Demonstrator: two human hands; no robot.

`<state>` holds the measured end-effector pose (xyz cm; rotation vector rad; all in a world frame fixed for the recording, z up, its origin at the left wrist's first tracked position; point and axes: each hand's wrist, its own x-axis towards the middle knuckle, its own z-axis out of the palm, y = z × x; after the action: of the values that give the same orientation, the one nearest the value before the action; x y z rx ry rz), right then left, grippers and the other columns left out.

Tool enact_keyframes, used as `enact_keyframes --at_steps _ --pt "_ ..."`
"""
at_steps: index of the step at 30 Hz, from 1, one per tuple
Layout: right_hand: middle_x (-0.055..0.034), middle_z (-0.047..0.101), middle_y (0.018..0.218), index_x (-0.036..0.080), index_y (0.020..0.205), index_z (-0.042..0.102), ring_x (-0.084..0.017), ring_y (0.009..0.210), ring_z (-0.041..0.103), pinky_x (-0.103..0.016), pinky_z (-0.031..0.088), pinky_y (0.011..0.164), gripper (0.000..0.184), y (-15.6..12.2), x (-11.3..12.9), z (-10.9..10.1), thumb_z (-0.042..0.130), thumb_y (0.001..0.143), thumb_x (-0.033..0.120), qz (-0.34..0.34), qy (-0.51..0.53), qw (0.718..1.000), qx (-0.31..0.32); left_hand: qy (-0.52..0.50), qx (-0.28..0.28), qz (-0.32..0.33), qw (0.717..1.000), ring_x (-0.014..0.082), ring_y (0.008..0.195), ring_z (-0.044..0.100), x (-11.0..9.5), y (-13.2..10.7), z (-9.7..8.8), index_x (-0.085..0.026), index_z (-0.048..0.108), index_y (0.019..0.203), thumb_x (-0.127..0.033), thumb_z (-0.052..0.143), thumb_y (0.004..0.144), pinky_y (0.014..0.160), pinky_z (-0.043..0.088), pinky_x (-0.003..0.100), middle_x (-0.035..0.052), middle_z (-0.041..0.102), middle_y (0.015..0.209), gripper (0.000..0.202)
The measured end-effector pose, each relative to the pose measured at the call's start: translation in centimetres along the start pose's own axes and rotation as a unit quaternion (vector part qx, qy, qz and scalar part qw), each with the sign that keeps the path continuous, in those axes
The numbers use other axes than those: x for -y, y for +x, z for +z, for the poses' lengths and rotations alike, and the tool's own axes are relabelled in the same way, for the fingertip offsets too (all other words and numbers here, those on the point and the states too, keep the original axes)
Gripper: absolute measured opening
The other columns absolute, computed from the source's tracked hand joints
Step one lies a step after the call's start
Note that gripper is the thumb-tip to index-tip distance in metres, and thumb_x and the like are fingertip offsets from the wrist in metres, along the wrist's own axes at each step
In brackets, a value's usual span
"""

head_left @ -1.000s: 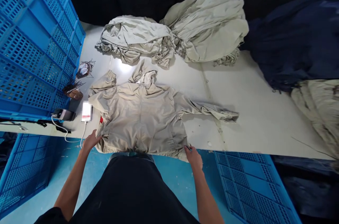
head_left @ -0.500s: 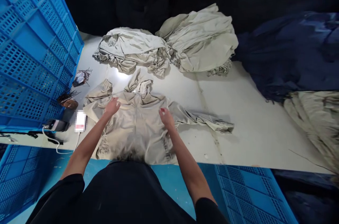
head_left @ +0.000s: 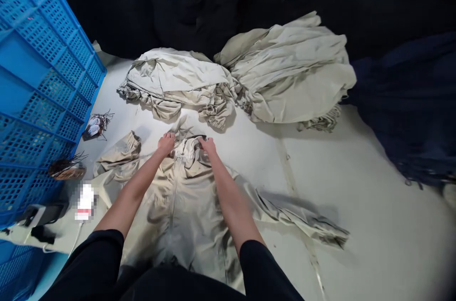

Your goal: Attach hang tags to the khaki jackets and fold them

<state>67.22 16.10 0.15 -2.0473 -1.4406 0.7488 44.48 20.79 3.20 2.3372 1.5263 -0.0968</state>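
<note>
Jacket (head_left: pixel 192 201): beige, laid out on the white table (head_left: pixel 370 168), lower centre of the frame, its front fastening line (head_left: pixel 174 192) running up the middle. The collar (head_left: pixel 185 148) lies bunched near the centre; one sleeve (head_left: pixel 302 220) stretches toward the lower right, the other (head_left: pixel 119 151) is folded at the left.

Your right hand (head_left: pixel 208 145) pinches the right edge of the collar. Your left hand (head_left: pixel 166 143) has its fingers bent over the opposite side; the thumb is hidden, so whether it pinches cannot be determined.

Handling, as judged: light, soft, limp cloth, readily creased, possibly a little slippery, not fragile. It will not hold its shape from one point. Best hold: both sides of the collar, evenly, thumb beneath and fingers above, clear of the loose gathers between your hands.
</note>
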Motion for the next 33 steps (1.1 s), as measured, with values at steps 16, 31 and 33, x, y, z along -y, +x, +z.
enact_keyframes --at_steps 16,31,33 --pt "-0.0134 0.062 0.104 0.015 0.100 0.065 -0.024 0.099 0.052 -0.036 0.043 0.089 0.027 6.5 -0.6 -1.0 0.042 0.087 0.012 -0.039 -0.152 0.987 -0.046 -0.085 -0.005 -0.105 0.991 0.0240 0.109 0.061 10.0 6.7 -2.6 -0.017 0.058 0.123 -0.039 0.053 0.092 0.094 0.046 0.034 0.0132 0.062 0.121 0.038" --pt "-0.0146 0.067 0.112 0.016 0.108 0.066 -0.027 0.111 0.059 -0.043 0.043 0.103 0.030 -10.3 3.3 1.9 0.043 0.092 0.026 -0.171 -0.011 0.985 0.036 0.013 0.041 -0.270 0.962 0.0288 0.105 0.065 24.0 -12.8 -8.2 -0.014 0.064 0.115 -0.041 0.052 0.090 0.084 0.048 0.033 0.0160 0.070 0.112 0.039" --pt "-0.0135 0.069 0.111 0.018 0.108 0.066 -0.027 0.109 0.062 -0.044 0.044 0.102 0.032 -11.5 5.4 3.4 0.046 0.092 0.036 -0.139 0.090 0.983 0.081 -0.005 -0.094 -0.254 0.963 0.0267 0.099 0.066 22.1 -13.4 -9.7 -0.015 0.064 0.108 -0.040 0.045 0.094 0.083 0.048 0.033 0.0145 0.070 0.105 0.034"
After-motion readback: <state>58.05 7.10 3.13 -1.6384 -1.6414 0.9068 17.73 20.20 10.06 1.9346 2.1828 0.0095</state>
